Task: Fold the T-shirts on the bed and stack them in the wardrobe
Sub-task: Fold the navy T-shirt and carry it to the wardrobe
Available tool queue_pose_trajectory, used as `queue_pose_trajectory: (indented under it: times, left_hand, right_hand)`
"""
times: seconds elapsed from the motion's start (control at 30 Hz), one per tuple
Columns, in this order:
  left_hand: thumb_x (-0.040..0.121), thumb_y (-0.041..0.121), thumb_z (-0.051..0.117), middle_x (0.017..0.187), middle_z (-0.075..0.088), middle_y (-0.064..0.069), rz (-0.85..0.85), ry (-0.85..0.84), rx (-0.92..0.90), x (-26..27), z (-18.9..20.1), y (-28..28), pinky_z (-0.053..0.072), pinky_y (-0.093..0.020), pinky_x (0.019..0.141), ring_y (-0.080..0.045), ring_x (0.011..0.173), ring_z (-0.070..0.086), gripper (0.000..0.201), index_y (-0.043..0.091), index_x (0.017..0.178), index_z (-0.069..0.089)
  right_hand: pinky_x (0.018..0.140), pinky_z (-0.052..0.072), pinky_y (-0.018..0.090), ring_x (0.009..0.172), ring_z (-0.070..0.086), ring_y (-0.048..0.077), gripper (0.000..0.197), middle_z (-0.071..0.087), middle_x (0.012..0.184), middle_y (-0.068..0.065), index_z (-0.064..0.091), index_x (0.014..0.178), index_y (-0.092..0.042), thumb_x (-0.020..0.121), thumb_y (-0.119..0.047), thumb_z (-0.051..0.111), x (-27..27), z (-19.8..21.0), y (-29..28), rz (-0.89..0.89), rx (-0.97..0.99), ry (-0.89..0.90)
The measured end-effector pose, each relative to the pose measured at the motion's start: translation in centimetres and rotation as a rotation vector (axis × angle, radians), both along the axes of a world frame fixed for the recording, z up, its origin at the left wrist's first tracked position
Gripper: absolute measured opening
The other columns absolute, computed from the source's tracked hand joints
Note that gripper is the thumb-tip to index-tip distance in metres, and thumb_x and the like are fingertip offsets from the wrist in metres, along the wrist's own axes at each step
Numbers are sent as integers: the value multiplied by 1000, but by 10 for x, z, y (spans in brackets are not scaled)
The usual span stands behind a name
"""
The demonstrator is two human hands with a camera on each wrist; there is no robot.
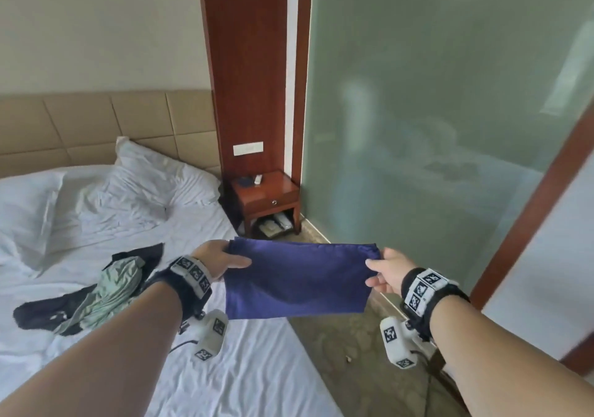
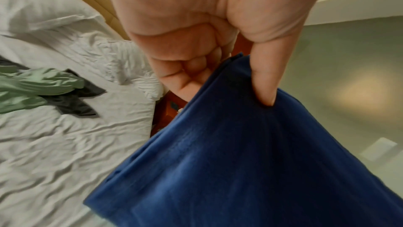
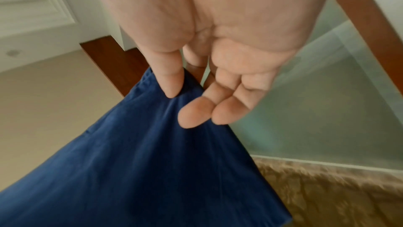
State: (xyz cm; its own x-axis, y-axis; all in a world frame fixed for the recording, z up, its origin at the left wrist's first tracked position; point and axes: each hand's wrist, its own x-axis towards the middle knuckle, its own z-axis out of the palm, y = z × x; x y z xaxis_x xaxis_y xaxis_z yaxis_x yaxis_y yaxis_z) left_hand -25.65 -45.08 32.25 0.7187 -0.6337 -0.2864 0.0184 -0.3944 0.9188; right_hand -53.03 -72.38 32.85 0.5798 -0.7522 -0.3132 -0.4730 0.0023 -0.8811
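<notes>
The folded blue T-shirt hangs in the air past the bed edge, its long axis running nine to three. The left hand pinches its nine o'clock corner, the right hand its three o'clock corner, both equally near.

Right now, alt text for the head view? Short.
Two bare hands hold a folded blue T-shirt stretched in the air, left hand and right hand each pinching an upper corner. Behind, a green T-shirt and a black one lie crumpled on the white bed.
</notes>
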Motion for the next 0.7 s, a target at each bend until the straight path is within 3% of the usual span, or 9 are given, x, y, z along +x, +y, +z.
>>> queue_pose_trajectory:
  times: [0.13,0.23,0.3,0.4,0.57,0.7]
  left_hand:
    - [68,10,90,100,75,-20,-74,-46,-94,12,46,-23,58,-46,81,-35,91,71,37,11,101,74]
    - [74,2,85,103,75,-22,-171,-31,-200,-2,78,-49,59,-49,83,-32,85,70,28,13,99,76]
    - [78,-4,81,100,76,-21,-222,-18,-277,-21,97,-68,61,-44,77,-29,79,72,25,11,97,75]
    - [85,-14,69,81,75,-14,-309,38,-373,-61,120,-99,58,-29,52,-20,61,73,21,5,94,70]
    - [89,-15,64,74,75,-7,-471,83,-402,-144,140,-156,56,-25,47,-16,56,72,20,4,96,68]
    - [92,-14,61,66,73,-2,-581,81,-420,-227,147,-204,52,-21,43,-11,49,68,19,5,92,66]
  right_hand:
    - [59,56,32,58,69,19,12,65,96,7,56,97,-19,104,-10,52,-21,53,13,-88,-14,-93]
    - [59,59,34,58,72,24,13,64,99,8,57,103,-18,104,-7,51,-50,85,20,-190,7,-172]
    - [68,58,41,67,72,32,12,63,98,11,56,109,-14,103,-5,51,-77,103,24,-260,19,-211]
    - [80,55,48,82,69,39,13,62,98,13,57,101,-12,103,-2,49,-129,125,26,-344,2,-267]
    - [80,56,48,85,70,41,8,62,101,18,55,106,-7,102,-1,51,-229,141,17,-526,-31,-296]
    - [75,56,43,83,70,38,10,64,100,15,55,106,-10,102,-1,52,-314,138,4,-675,-76,-293]
